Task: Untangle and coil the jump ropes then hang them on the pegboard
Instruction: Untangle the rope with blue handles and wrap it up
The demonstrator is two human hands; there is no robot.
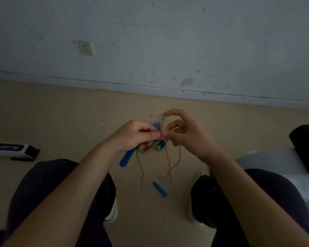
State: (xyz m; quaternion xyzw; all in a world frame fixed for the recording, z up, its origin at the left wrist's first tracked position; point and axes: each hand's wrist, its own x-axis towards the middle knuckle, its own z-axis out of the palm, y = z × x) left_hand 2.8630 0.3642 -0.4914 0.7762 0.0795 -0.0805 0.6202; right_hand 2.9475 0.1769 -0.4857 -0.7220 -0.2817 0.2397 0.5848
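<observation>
Hands meet above the floor [61, 111], between the knees. Left hand [132, 136] grips a blue jump-rope handle [128, 157] and pinches the tan rope [168, 163]; right hand [184, 132] pinches a loop of that rope up high, fingers curled. Strands dangle down in a tangle. Second blue handle [160, 189] lies on the floor below.

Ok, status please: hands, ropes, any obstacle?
Left hand grips blue handle. Right hand pinches rope at tangle. Second handle hanging loose. Not coiled yet.
</observation>
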